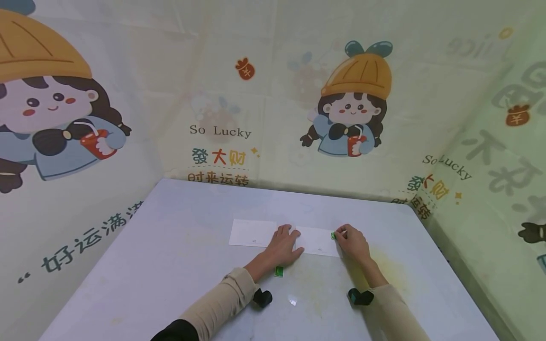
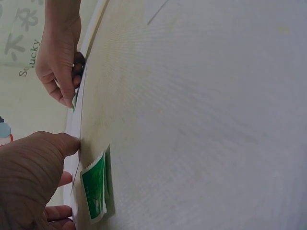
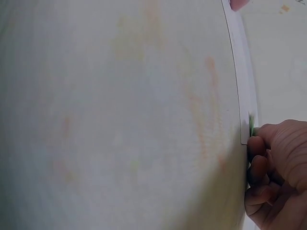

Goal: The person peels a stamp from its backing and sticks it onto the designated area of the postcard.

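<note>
Two white rectangular papers, envelope-like, lie side by side on the table in the head view: a left paper (image 1: 251,233) and a right paper (image 1: 317,241), each with a small printed mark. My left hand (image 1: 283,247) rests with spread fingers on the right paper's left end. At that paper's right end my right hand (image 1: 353,241) pinches a small green postage stamp (image 1: 333,235) between thumb and fingers, mostly covered by the fingertips. Another green stamp (image 2: 95,189), with a toothed edge, lies slightly curled on the table by my left hand.
The white table (image 1: 192,284) carries a small shiny clear scrap (image 1: 292,300) near the front. Black wrist-worn devices (image 1: 263,298) sit at both wrists. Printed cloth (image 1: 273,94) hangs behind and at the sides of the table.
</note>
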A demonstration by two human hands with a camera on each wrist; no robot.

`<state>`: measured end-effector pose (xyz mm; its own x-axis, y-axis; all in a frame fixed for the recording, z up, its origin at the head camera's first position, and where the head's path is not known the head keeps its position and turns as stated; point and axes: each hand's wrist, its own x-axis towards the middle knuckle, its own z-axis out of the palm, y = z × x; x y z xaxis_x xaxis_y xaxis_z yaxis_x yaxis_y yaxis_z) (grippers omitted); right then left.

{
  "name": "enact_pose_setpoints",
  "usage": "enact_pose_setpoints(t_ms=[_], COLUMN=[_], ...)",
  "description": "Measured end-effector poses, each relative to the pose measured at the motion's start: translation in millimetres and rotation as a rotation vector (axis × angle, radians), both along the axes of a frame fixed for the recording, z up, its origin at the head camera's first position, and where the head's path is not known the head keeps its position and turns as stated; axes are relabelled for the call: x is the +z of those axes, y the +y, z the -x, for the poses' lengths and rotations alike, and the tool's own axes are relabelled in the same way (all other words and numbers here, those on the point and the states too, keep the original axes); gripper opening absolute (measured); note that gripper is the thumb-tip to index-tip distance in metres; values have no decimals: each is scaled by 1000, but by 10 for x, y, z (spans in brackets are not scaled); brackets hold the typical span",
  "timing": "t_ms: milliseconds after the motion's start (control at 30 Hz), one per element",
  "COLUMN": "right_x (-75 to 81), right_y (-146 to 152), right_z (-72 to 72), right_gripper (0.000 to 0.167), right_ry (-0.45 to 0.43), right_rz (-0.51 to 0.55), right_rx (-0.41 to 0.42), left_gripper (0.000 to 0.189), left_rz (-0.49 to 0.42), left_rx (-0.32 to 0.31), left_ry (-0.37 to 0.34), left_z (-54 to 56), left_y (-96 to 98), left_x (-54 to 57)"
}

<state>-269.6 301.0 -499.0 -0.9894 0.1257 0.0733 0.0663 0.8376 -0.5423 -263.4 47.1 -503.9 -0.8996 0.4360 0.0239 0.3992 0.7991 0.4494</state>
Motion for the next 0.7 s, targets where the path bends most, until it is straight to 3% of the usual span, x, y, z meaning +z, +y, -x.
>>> enact_pose_setpoints(t_ms=[300, 567, 700], right_x=[9, -60, -17], right_y=[-28, 36, 64], right_z=[-13, -50, -103], right_gripper=[24, 27, 27], right_ry=[-16, 41, 72], right_rz=[16, 96, 110], right_rx=[-26, -55, -65], left_gripper=[56, 56, 56], left_rz=[-4, -6, -6], left_rx=[0, -9, -6], left_ry=[0, 15, 26], left_z=[-5, -17, -15], left_y=[-7, -16, -18], left_x=[-17, -51, -31])
